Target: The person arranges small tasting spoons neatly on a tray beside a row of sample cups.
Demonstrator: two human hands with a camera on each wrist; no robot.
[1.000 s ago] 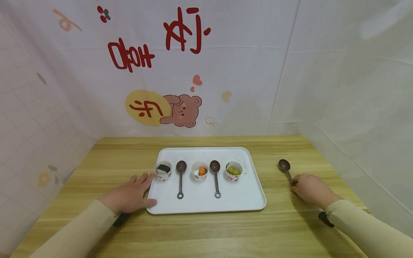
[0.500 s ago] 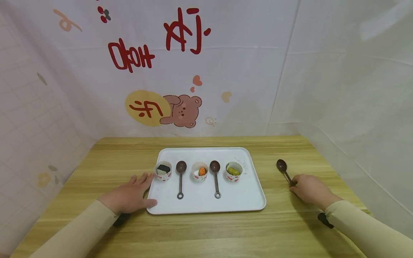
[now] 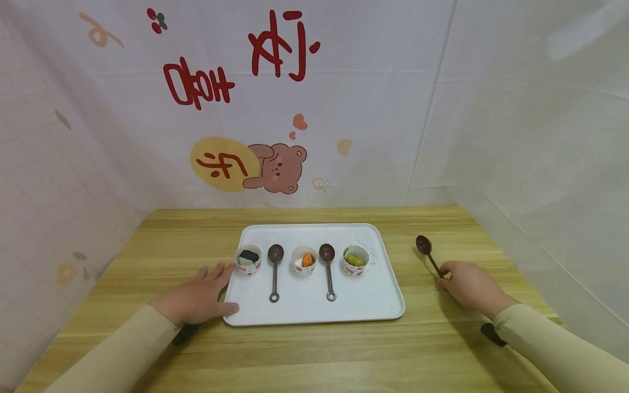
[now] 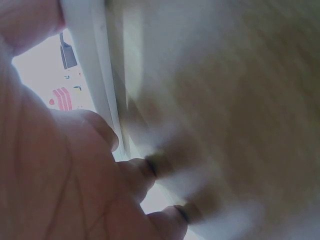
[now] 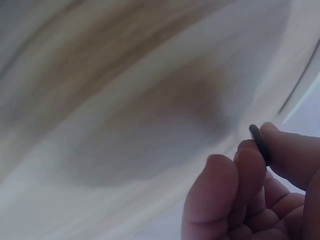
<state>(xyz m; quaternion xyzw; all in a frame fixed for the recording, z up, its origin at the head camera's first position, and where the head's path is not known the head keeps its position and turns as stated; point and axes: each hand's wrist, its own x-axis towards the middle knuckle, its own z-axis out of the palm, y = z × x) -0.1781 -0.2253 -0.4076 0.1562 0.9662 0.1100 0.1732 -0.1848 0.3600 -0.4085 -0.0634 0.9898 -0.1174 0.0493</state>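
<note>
My right hand [image 3: 473,285] pinches the handle end of a brown measuring spoon [image 3: 423,245] to the right of the tray, its bowl pointing away from me. In the right wrist view the ring end of the handle [image 5: 259,145] shows between thumb and fingers. My left hand [image 3: 196,297] rests at the left edge of a white tray [image 3: 363,303], thumb over the rim and fingers spread. Two more brown spoons, a left one [image 3: 275,273] and a right one [image 3: 328,272], lie on the tray between three paper cups.
The left cup [image 3: 249,268] holds a dark and pale piece, the middle cup [image 3: 303,268] an orange piece [image 3: 307,260], the right cup [image 3: 355,268] something yellow-green [image 3: 352,258]. All stand on the wooden table [image 3: 304,360], with a printed cloth [image 3: 373,109] hanging behind.
My right hand has shifted slightly left and away from me, and the bowl of its spoon has swung left and farther from me. The left hand, tray and cups stay put.
</note>
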